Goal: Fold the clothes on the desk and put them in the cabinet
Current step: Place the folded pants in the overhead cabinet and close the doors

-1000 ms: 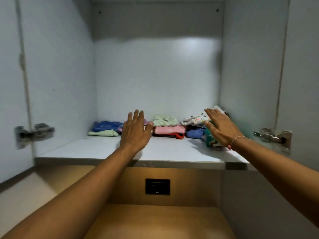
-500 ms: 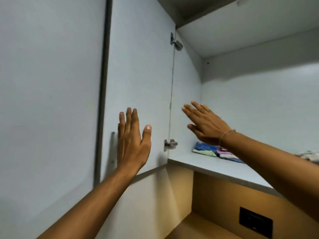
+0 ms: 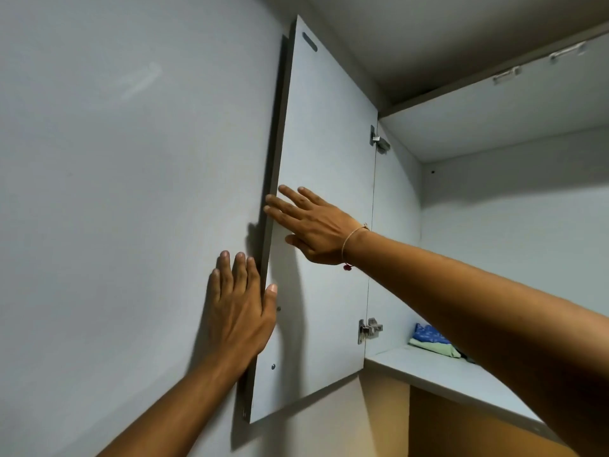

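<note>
A pale grey wall (image 3: 115,192) fills the left, with an open cabinet (image 3: 514,232) beside it. Folded clothes (image 3: 431,341) lie on the cabinet shelf (image 3: 445,372), low to the right of both hands. The right hand (image 3: 316,229) lies flat, fingers straight, on the inside of the open door (image 3: 323,133), fingertips at its free edge. Just below, the left hand (image 3: 240,301), also straight-fingered, meets that edge, thumb on the near face.

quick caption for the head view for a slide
Left hand and right hand at the free edge of the open cabinet door; folded clothes lie on the shelf inside.
</note>
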A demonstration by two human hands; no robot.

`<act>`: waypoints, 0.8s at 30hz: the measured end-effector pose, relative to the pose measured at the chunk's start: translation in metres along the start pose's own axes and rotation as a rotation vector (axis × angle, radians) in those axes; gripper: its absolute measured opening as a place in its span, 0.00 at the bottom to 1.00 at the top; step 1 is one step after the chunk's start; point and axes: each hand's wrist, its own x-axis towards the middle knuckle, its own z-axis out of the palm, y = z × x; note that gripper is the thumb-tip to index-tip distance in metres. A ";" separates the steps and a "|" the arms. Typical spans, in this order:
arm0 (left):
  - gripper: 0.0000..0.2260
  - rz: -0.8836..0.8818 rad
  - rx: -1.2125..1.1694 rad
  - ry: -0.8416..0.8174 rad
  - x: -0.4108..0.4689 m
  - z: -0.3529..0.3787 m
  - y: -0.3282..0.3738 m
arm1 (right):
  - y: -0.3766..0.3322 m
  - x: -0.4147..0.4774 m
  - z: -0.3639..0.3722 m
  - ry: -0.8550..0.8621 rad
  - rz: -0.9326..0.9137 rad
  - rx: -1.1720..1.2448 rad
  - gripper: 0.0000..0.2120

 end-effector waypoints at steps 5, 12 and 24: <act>0.31 0.045 -0.037 0.002 0.000 0.016 -0.005 | 0.001 0.015 0.005 -0.050 -0.035 -0.097 0.28; 0.27 0.116 -0.305 0.061 -0.012 0.007 0.015 | 0.013 -0.016 -0.005 -0.014 -0.056 -0.087 0.28; 0.22 0.541 -0.934 -0.151 -0.022 0.071 0.194 | 0.091 -0.249 -0.039 -0.122 0.216 -0.091 0.30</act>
